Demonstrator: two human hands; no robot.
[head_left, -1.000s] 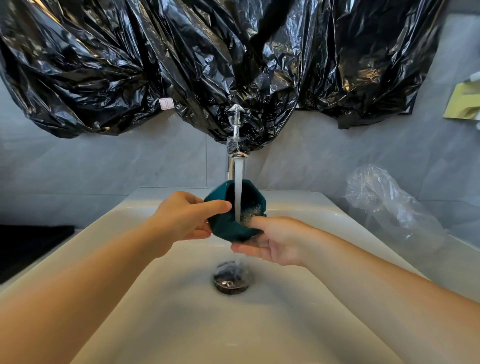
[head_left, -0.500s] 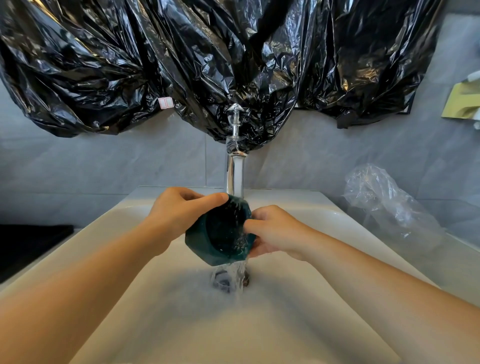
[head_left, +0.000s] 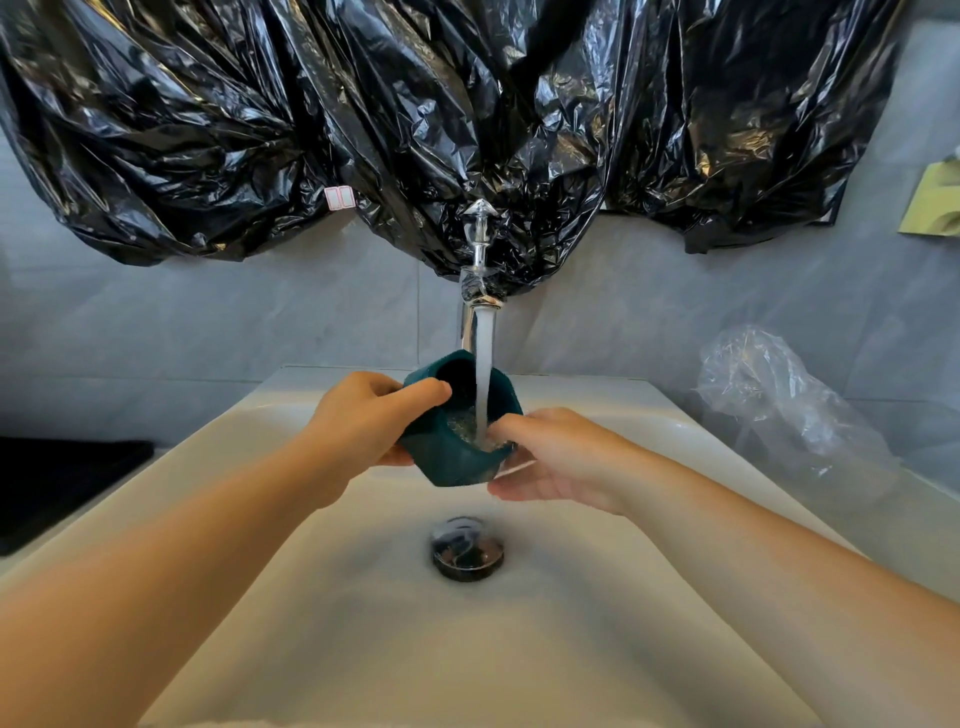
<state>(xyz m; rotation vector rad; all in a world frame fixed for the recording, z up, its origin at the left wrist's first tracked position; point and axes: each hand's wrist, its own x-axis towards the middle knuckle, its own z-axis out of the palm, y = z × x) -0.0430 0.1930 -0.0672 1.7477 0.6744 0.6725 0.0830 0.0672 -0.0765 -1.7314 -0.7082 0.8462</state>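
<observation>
Cup (head_left: 452, 457), teal with faceted sides: held up over the sink, mouth tipped toward the camera, right under the tap, with the water (head_left: 484, 374) falling inside and splashing at the bottom.

Behind and above, crumpled black plastic sheet (head_left: 208, 130) draped across the top of the grey tiled wall (head_left: 208, 322), hanging down to just behind the tap's knob.

Below, white sink (head_left: 363, 649), wide and shallow.

On the counter at right, well apart from the cup, crumpled clear plastic bag (head_left: 779, 405) against the wall.

At far left, beside the sink, flat dark surface (head_left: 62, 478).

Left hand (head_left: 358, 421): wrapped round the cup's left side, thumb laid over the rim, fingers curled underneath, clamped firmly on it.

Right hand (head_left: 550, 457): at the cup's right edge, thumb reaching in over the rim into the water, fingers fairly straight beneath the base; seemingly pinching the cup's wall between thumb and fingers, though blurred by splash just there.

Chrome tap (head_left: 475, 312) at the back middle of the sink, clear knob on top, running.

Straight below the cup, round metal drain (head_left: 467, 548).

High on the wall at the right edge, pale yellow-green thing (head_left: 935, 202), cut off by the frame.

Smallest of all, white label (head_left: 338, 198) with red outlines, stuck on the black plastic sheet left of the tap.
</observation>
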